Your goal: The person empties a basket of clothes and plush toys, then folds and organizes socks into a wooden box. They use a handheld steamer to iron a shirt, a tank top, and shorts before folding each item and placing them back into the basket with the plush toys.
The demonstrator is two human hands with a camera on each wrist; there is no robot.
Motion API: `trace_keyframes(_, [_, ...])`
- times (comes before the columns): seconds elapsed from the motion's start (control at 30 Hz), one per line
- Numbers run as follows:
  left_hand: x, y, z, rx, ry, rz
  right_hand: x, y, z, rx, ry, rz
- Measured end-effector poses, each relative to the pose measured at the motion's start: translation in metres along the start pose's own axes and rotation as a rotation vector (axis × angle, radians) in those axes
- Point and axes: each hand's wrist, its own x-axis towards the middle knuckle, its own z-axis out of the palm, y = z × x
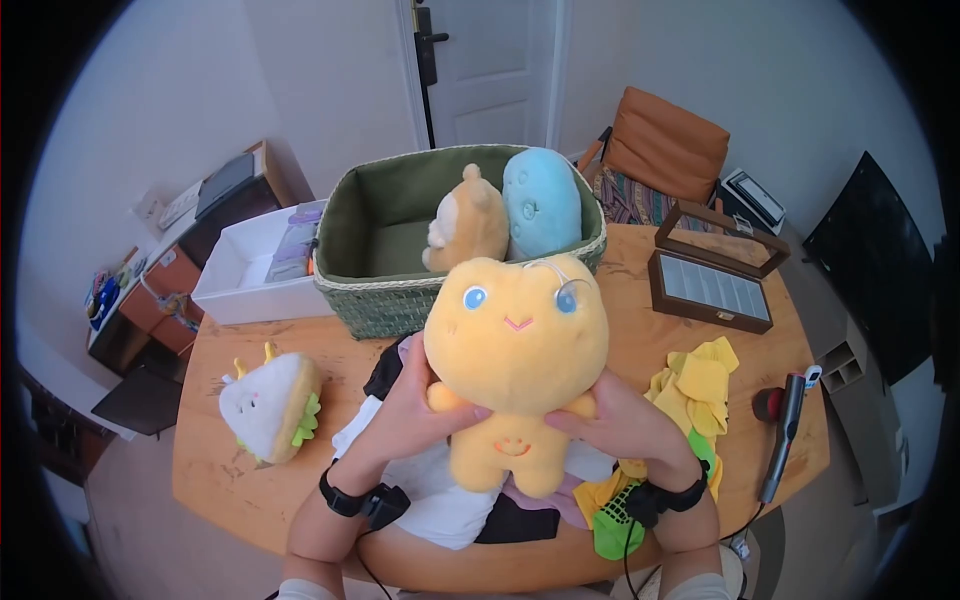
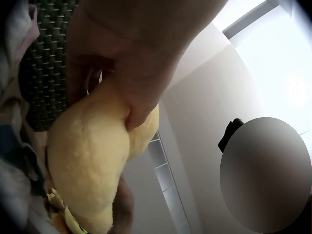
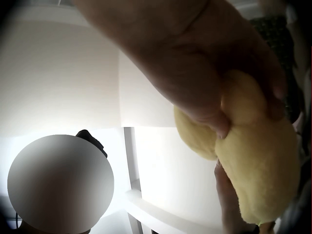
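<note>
A yellow plush toy (image 1: pixel 515 350) with blue eyes and a small stitched mouth is held upright, facing the head camera. My left hand (image 1: pixel 412 415) grips its body on the left, thumb pressed across the front below the head. On the other side my right hand (image 1: pixel 625 418) grips it the same way, and the right wrist view shows the thumb sinking into the plush (image 3: pixel 263 161). Most fingers of both hands are hidden behind the toy. Behind it stands a green woven basket (image 1: pixel 365 310) holding a tan plush animal (image 1: pixel 478 225) and a light blue plush (image 1: pixel 548 200).
A triangular sandwich plush (image 1: pixel 262 405) lies at left. White cloth (image 1: pixel 435 512) and other clothes are heaped below the hands, with yellow garments (image 1: pixel 700 385) to the right. A white bin (image 1: pixel 262 302), an open brown case (image 1: pixel 712 308) and a corded dark handheld device (image 1: pixel 785 440) also occupy the table.
</note>
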Motion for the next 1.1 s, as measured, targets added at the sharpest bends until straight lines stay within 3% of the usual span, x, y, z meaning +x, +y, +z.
trace_keyframes(0.13, [-0.001, -0.014, -0.009, 0.269, 0.017, 0.132, -0.001, 0.002, -0.001, 0.099, 0.0, -0.015])
trace_keyframes(0.2, [-0.002, -0.009, -0.006, -0.129, 0.019, 0.006, -0.003, -0.011, -0.006, 0.147, -0.118, 0.218])
trace_keyframes(0.23, [-0.002, -0.004, -0.005, -0.128, 0.016, 0.007, -0.004, -0.012, -0.006, 0.147, -0.115, 0.218])
trace_keyframes(0.33, [-0.003, 0.004, -0.006, -0.194, 0.001, -0.012, -0.007, -0.008, -0.007, 0.193, -0.153, 0.143])
trace_keyframes(0.4, [-0.006, 0.002, -0.013, -0.14, -0.052, 0.051, -0.008, -0.003, -0.008, 0.129, -0.205, -0.017])
trace_keyframes(0.53, [-0.013, -0.002, -0.019, -0.074, -0.089, 0.06, -0.011, -0.007, -0.008, 0.139, -0.314, -0.068])
trace_keyframes(0.63, [-0.021, 0.006, -0.017, -0.068, -0.033, 0.127, -0.018, -0.019, -0.007, -0.005, -0.299, -0.069])
trace_keyframes(0.7, [-0.03, 0.026, -0.024, -0.098, 0.156, 0.153, -0.023, -0.018, -0.013, 0.166, -0.126, 0.155])
trace_keyframes(0.73, [-0.029, 0.039, -0.037, -0.093, 0.215, 0.153, -0.023, -0.019, -0.016, 0.167, -0.126, 0.154])
trace_keyframes(0.8, [-0.011, 0.064, -0.066, -0.172, 0.418, 0.261, -0.023, -0.02, -0.021, 0.247, 0.077, 0.07])
trace_keyframes(0.83, [0.005, 0.08, -0.088, -0.114, 0.405, 0.347, -0.023, -0.017, -0.024, 0.251, 0.073, 0.073])
trace_keyframes(0.87, [0.026, 0.1, -0.092, 0.058, 0.57, 0.521, -0.022, -0.012, -0.027, 0.266, 0.075, 0.037])
trace_keyframes(0.93, [0.053, 0.126, -0.118, 0.532, 0.723, 0.649, -0.021, -0.01, -0.026, 0.281, 0.075, -0.003])
trace_keyframes(1.07, [0.093, 0.127, -0.132, 0.756, 0.717, 0.661, -0.02, -0.011, -0.021, 0.297, 0.069, -0.012])
trace_keyframes(1.1, [0.102, 0.122, -0.134, 0.833, 0.726, 0.596, -0.02, -0.012, -0.02, 0.272, 0.071, 0.0])
